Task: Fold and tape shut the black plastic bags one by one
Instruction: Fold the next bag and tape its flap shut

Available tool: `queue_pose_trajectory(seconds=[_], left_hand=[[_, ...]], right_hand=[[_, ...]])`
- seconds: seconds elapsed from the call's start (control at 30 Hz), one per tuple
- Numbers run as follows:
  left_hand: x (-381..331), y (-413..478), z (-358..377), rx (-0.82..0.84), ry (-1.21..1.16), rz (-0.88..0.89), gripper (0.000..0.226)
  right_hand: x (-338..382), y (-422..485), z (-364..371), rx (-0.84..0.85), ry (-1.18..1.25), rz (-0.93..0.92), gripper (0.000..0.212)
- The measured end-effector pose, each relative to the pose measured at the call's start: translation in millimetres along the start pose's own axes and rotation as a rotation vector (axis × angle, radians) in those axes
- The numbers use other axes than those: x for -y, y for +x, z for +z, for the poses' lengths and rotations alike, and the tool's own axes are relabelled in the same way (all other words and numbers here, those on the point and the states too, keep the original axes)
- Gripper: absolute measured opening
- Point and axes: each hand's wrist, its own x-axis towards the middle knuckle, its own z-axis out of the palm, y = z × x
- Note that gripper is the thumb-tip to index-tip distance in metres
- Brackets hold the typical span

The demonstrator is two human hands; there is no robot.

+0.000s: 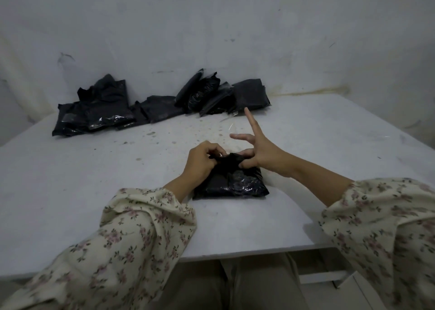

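Here, a black plastic bag [235, 182] lies flat on the white tabletop [94, 180], directly in front of the seated person. The left hand [202, 162] pinches the bunched far edge of the bag at its left end, fingers curled over the fold. The right hand [257, 152] takes the right end of the same edge. Its lower fingers and thumb nip the gathered film, while the forefinger stands straight up and a second finger juts sideways, both clear of the bag. Whether tape hangs from those free fingers cannot be told. Beyond the bag, against the wall, lie two heaps of similar black bags: the left heap [94, 112] off to the bag's far left and the right heap [223, 95] almost straight behind it.

Handling, as judged: the film looks thin, soft and glossy, so it is probably slippery and likely to spring out of a fold once released. The filled body looks flat, pillow-like and light. The best hold is a pinch at both ends of the folded mouth, with the body left resting on the tabletop; a grip on the shiny belly would tend to slide.
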Motion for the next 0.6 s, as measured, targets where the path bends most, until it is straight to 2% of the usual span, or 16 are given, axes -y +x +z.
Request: queue_pose_trajectory(seconds=[0.07, 0.2, 0.3, 0.43, 0.6], left_hand=[[0.1, -1.9, -0.3, -0.006, 0.029, 0.02, 0.044], [0.5, -3.9, -0.8, -0.019, 0.206, 0.114, 0.044], [3.9, -10.4, -8.6, 0.0, 0.325, 0.252, 0.04], [12.2, -24.4, -23.3, 0.034, 0.354, 0.404, 0.041], [16.1, -36.3, -31.7, 0.048, 0.445, 0.628, 0.034]], right_hand=[[1.9, -5.8, -1.2, 0.005, 0.081, 0.03, 0.12], [2.4, -12.5, 2.3, -0.006, 0.058, 0.062, 0.118], [-0.6, -14.3, 5.3, -0.049, 0.066, 0.086, 0.111], [-3.1, -15.0, 10.2, -0.125, 0.097, 0.098, 0.106], [-9.0, -11.9, 13.5, -0.199, 0.242, 0.093, 0.104]])
